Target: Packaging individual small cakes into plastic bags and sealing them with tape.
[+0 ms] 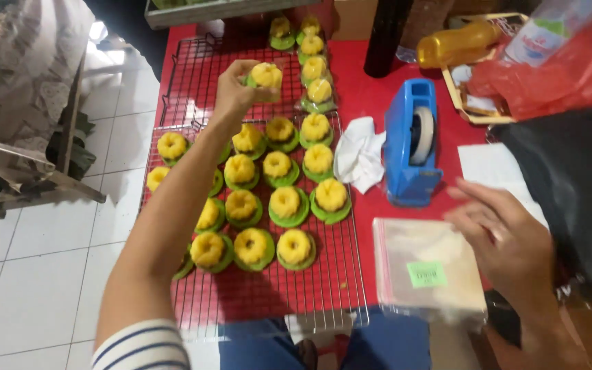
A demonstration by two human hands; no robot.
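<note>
My left hand point(233, 89) is raised over the far part of a wire cooling rack point(323, 294) and holds one small yellow-and-green cake point(266, 75). Several more such cakes point(286, 204) sit in rows on the rack below it. More cakes wrapped in clear plastic point(314, 68) lie in a line beyond. My right hand point(505, 236) hovers with fingers spread just right of a stack of clear plastic bags point(426, 270), holding nothing.
A blue tape dispenser point(411, 144) stands on the red table point(368, 89), with a crumpled white tissue point(359, 154) beside it. A yellow bottle point(457, 42), a red plastic bag point(549, 75) and a black bag point(570, 185) lie at right. White floor tiles are at left.
</note>
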